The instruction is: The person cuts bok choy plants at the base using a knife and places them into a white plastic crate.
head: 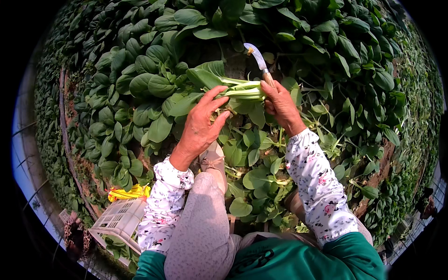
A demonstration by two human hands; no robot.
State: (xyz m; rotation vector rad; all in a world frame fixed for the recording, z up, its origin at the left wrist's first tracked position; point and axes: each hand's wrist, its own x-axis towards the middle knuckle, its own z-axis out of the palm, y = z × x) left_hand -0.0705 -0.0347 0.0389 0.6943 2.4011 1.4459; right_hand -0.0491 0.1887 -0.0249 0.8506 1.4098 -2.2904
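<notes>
My right hand (pixel 281 103) grips the wooden handle of a knife with a curved blade (pixel 258 57), which points up and away from me. A brownish scrap clings near its tip. The same hand pinches the base end of a cut bok choy (pixel 245 91), its pale green stalks lying sideways and its dark leaves to the left. My left hand (pixel 204 122) is beside the stalks, thumb and fingers apart, with the fingertips at the plant's leaf side. Whether they press on it is hard to see.
Dense standing bok choy (pixel 154 70) fills the ground ahead and left. Loose leaves and plants (pixel 257 178) lie between my feet. A white plastic crate (pixel 120 217) holding greens stands at lower left, with a yellow bag (pixel 129 192) by it. Other people are at both lower edges.
</notes>
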